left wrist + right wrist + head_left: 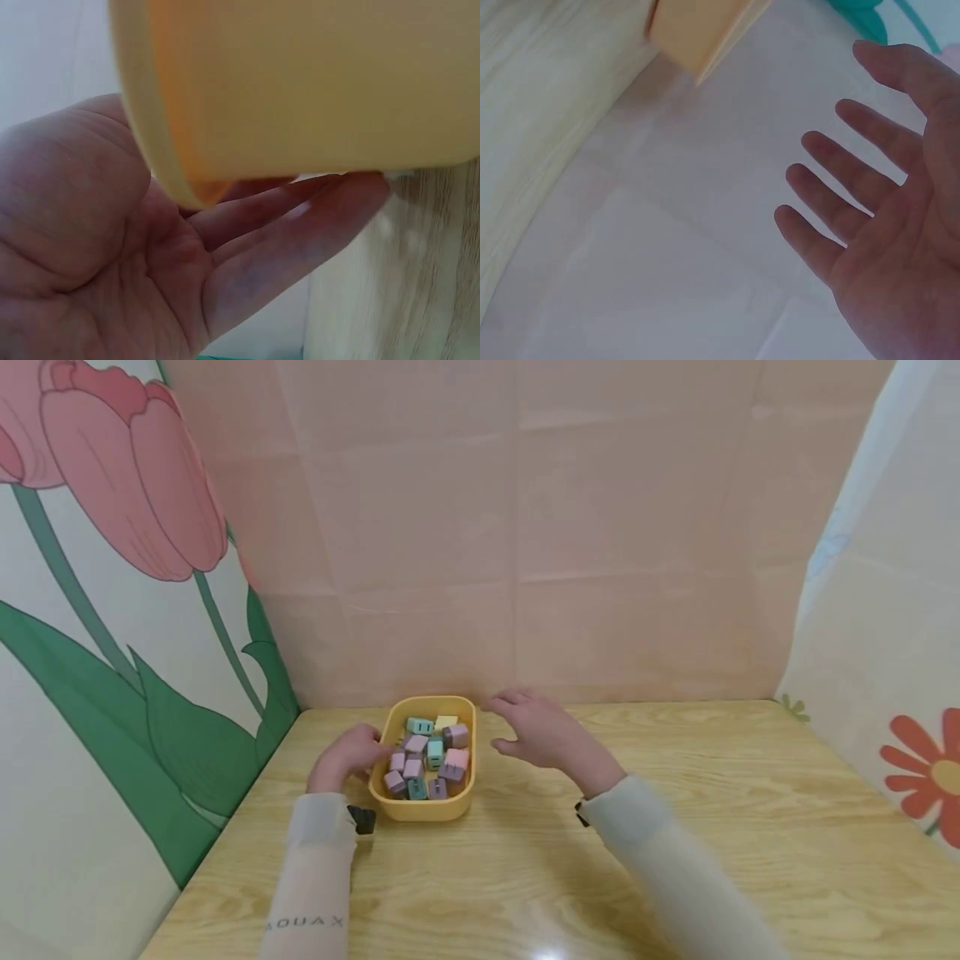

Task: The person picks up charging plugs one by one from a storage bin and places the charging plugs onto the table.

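Note:
A yellow plastic bin (428, 811) stands on the table, tilted in the left wrist view because of the camera angle. Inside it lie several small cube-like blocks (412, 768) in lilac, teal, pink and yellow, some with dark marks. My left hand (348, 755) holds the bin's left rim, its thumb over the edge and its fingers along the outer wall (315, 97). To the right of the bin, my right hand (549, 732) is raised, apart from it. Its fingers (840, 199) are spread and extended, with nothing in them.
The wood-grain table (675, 827) runs back to a pink sheet (525, 568) hanging behind the bin. Tulip-printed covering (127, 493) lines the left side, and a flower-printed sheet (900, 652) the right.

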